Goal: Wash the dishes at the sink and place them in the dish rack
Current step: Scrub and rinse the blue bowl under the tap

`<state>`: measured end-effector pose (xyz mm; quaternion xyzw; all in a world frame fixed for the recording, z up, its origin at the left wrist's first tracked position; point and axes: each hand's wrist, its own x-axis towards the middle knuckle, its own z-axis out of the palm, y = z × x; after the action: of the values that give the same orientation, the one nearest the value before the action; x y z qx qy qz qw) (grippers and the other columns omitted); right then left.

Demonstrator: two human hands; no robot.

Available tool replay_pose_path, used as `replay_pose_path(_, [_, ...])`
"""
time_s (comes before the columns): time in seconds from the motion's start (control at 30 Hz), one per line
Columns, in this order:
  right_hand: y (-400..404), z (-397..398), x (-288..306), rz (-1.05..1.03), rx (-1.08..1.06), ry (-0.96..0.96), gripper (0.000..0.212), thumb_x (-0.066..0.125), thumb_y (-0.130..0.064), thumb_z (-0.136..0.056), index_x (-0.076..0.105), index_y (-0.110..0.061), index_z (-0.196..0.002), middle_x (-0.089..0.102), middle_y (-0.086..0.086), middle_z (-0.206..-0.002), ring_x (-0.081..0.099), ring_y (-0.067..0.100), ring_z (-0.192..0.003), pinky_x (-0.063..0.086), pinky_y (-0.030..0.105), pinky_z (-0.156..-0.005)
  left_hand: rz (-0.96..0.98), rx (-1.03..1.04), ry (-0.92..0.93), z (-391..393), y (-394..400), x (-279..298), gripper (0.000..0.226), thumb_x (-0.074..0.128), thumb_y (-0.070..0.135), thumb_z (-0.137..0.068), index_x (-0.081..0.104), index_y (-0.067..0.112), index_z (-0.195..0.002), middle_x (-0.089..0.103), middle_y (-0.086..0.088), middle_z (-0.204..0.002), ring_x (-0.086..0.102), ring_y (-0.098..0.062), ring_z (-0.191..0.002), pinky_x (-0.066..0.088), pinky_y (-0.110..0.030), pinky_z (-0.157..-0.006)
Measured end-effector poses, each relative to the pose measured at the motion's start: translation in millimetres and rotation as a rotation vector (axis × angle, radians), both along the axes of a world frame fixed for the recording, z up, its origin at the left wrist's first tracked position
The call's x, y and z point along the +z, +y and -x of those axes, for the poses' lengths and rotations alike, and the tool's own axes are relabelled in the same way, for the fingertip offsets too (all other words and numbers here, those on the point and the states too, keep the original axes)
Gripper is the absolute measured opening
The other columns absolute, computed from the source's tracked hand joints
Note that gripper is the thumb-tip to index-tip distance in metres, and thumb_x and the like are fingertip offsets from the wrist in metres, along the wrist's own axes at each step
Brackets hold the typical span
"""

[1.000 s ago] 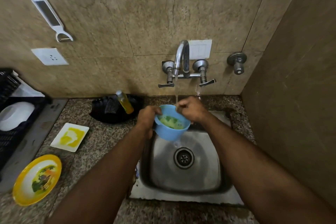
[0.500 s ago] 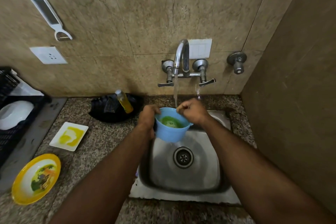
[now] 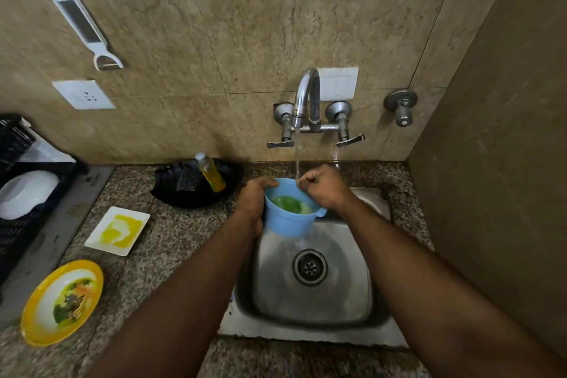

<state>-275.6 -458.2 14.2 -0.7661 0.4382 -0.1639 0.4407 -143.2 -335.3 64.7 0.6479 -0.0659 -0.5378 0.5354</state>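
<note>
Brown stone tiles are covering the wall behind a speckled counter [image 3: 171,242], and a steel sink [image 3: 313,291] is sitting in the middle. Water is running from the tap [image 3: 305,95] down into a blue cup [image 3: 290,212], which is being held over the sink, toward 12 o'clock from the drain [image 3: 310,267]. The cup is tilting, with its mouth facing up and toward the camera, its bottom pointing down at the drain, and its small handle sticking out at 3 o'clock. Water is dripping off its bottom. Something green is showing inside the cup; what it is is hard to make out.

The left hand [image 3: 253,196] is wrapping its fingers tight around the cup's side at 9 o'clock. The right hand [image 3: 322,186] is curling into a closed fist at the rim; what it is pinching is hidden.

At 9 o'clock, a black dish rack [image 3: 12,224] is cut off by the edge, with a white dish [image 3: 26,193] in it. A dirty white square plate [image 3: 118,230], a yellow bowl [image 3: 61,302] and a soap bottle [image 3: 211,176] are waiting on the counter.
</note>
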Motion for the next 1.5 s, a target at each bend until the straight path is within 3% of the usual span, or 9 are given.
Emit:
replay_pose_path(0.27, [-6.1,9.1,-8.3,0.021,-0.15,0.16,0.037,0.076,-0.039,-0.086,0.073,-0.007,-0.068,0.07,0.009,-0.063,0.063,0.019,-0.057,0.049,0.03,-0.058,-0.137,-0.06,-0.171,13.3,-1.2,-2.5,0.028,0.054,0.004,-0.075,0.068,0.006,-0.099,0.067,-0.013,-0.083,0.065,-0.029,-0.071,0.051,-0.028,-0.045])
replay_pose_path(0.43, [-11.3,6.4,2.9,-0.055,-0.001,0.07,0.01,0.074,-0.026,-0.089,0.08,-0.026,-0.08,0.076,-0.007,-0.075,0.073,0.014,-0.07,0.064,0.042,-0.073,-0.05,-0.023,-0.075,9.1,-5.3,-0.7,0.022,0.055,0.008,-0.082,0.073,0.007,-0.094,0.074,-0.008,-0.07,0.07,-0.022,-0.056,0.049,-0.023,-0.04])
replay_pose_path(0.67, [-12.8,10.5,0.3,-0.063,-0.18,0.092,0.039,0.088,-0.045,-0.069,0.075,-0.009,-0.067,0.067,-0.005,-0.057,0.061,0.013,-0.053,0.052,0.026,-0.056,0.012,-0.092,-0.053,7.0,-7.4,-20.4,0.085,0.064,0.024,-0.031,0.074,-0.002,-0.111,0.074,-0.027,-0.113,0.072,-0.039,-0.086,0.056,-0.033,-0.064])
replay_pose_path(0.87, [-13.5,7.5,4.3,-0.133,0.1,0.034,0.037,0.079,-0.023,-0.088,0.073,-0.029,-0.125,0.076,-0.005,-0.117,0.072,0.008,-0.099,0.059,0.034,-0.094,-0.002,-0.191,0.046,3.3,-4.3,-3.5,0.04,0.047,0.015,-0.075,0.076,0.0,-0.097,0.074,-0.021,-0.089,0.071,-0.034,-0.072,0.058,-0.03,-0.064])
replay_pose_path(1.0, [-5.9,11.2,1.2,-0.107,-0.103,-0.022,0.006,0.077,-0.017,-0.088,0.082,-0.013,-0.088,0.078,0.003,-0.082,0.072,0.017,-0.073,0.061,0.033,-0.07,0.016,-0.08,0.009,6.4,-2.9,-11.9,0.049,0.055,0.017,-0.064,0.074,-0.001,-0.106,0.075,-0.019,-0.095,0.07,-0.035,-0.077,0.056,-0.029,-0.065])
replay_pose_path(1.13, [-7.2,17.0,0.6,-0.137,-0.254,0.042,0.039,0.085,-0.041,-0.08,0.071,-0.007,-0.067,0.07,0.006,-0.059,0.061,0.016,-0.048,0.046,0.024,-0.043,0.044,-0.048,-0.041,5.7,-4.1,-31.0,0.081,0.066,0.019,-0.035,0.074,-0.002,-0.112,0.075,-0.025,-0.112,0.071,-0.046,-0.106,0.054,-0.041,-0.084])
replay_pose_path(1.23, [-13.5,15.1,3.0,-0.014,-0.156,0.157,0.055,0.086,-0.061,-0.064,0.061,-0.013,-0.055,0.056,-0.003,-0.049,0.051,0.013,-0.048,0.043,0.028,-0.049,0.041,-0.086,-0.07,8.0,-7.0,-25.6,0.068,0.057,0.01,-0.047,0.071,-0.008,-0.111,0.074,-0.028,-0.107,0.072,-0.043,-0.092,0.057,-0.031,-0.069])
replay_pose_path(1.33, [-17.2,10.9,2.1,0.015,0.001,0.125,0.03,0.084,-0.047,-0.075,0.074,-0.019,-0.069,0.07,-0.008,-0.064,0.067,0.015,-0.063,0.06,0.04,-0.069,-0.011,-0.075,-0.055,7.5,-10.2,-19.5,0.033,0.051,0.003,-0.074,0.072,-0.004,-0.098,0.072,-0.016,-0.08,0.068,-0.027,-0.063,0.05,-0.021,-0.048])
replay_pose_path(1.5, [-7.6,16.2,0.8,0.029,-0.135,0.159,0.024,0.083,-0.042,-0.076,0.076,-0.023,-0.063,0.071,-0.009,-0.061,0.07,0.013,-0.063,0.061,0.034,-0.069,-0.113,-0.064,-0.15,4.3,-18.2,-36.0,0.019,0.062,0.016,-0.085,0.071,0.007,-0.099,0.072,-0.016,-0.094,0.066,-0.031,-0.077,0.049,-0.029,-0.06])
